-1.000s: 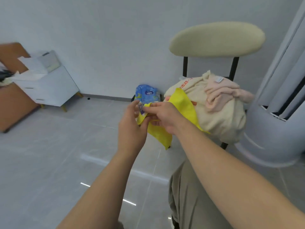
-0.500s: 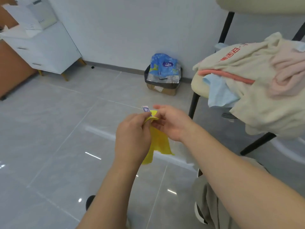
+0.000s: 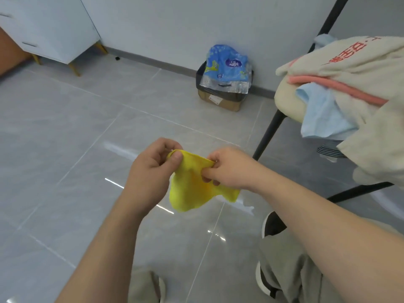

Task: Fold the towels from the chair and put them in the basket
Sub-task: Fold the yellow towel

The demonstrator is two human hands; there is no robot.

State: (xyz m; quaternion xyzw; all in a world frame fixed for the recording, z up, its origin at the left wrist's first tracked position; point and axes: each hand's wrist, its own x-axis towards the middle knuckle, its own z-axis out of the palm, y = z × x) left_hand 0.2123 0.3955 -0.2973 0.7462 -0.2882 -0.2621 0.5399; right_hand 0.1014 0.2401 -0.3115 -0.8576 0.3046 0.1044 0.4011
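Grey tiles [image 3: 65, 132] behind; fingers [image 3: 176, 158] partly hide yellow towel [image 3: 190, 189].

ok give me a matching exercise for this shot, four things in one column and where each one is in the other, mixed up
Things
1. yellow towel
2. light blue towel
3. blue packet
4. white cabinet

Places
A. on top of the box by the wall
B. top left of the view, standing on thin legs
C. pinched between the left hand and the right hand
D. hanging over the edge of the chair seat

Pairs: 1-C, 2-D, 3-A, 4-B
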